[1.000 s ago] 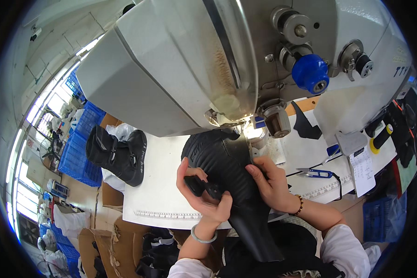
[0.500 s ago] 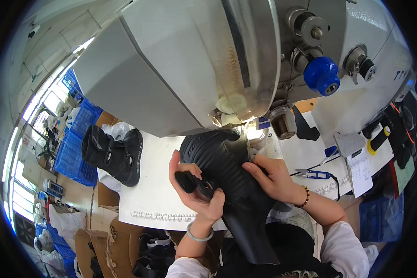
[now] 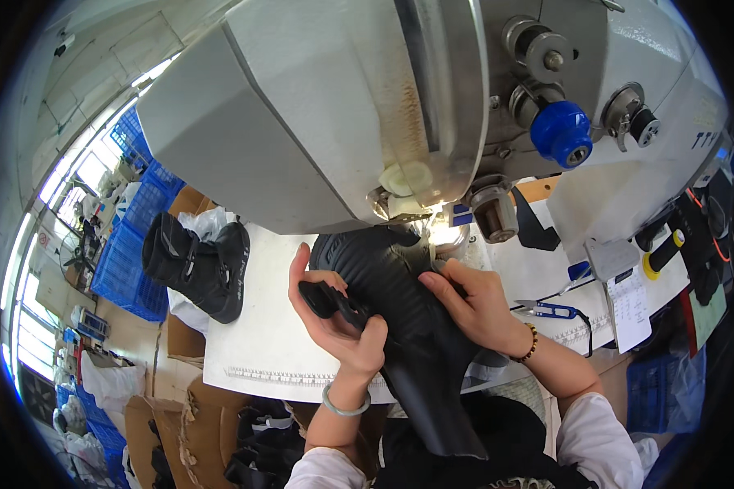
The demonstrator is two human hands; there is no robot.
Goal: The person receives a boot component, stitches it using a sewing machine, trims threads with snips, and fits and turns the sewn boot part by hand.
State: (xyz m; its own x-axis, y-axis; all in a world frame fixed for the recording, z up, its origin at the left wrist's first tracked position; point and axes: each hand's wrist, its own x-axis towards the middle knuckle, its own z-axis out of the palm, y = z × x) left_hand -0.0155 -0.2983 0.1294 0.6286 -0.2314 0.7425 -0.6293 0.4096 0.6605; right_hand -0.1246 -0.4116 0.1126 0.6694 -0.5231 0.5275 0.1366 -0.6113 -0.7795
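A black boot upper with a ribbed section lies under the head of a grey sewing machine, its smooth lower end hanging over the table edge toward me. My left hand is curled at its left side, fingers closed round a black strap-like flap. On the right edge of the upper, the thumb and fingers of my right hand pinch the material just in front of the lit needle area. The needle itself is hidden.
A finished-looking black boot stands on the white table at left. Blue-handled thread snips lie to the right, near a paper slip and a thread spool. Cardboard boxes and blue crates sit at left.
Both hands and the boot upper have shifted slightly left and up in the picture, along with a small shift of the whole view. Both grips look the same.
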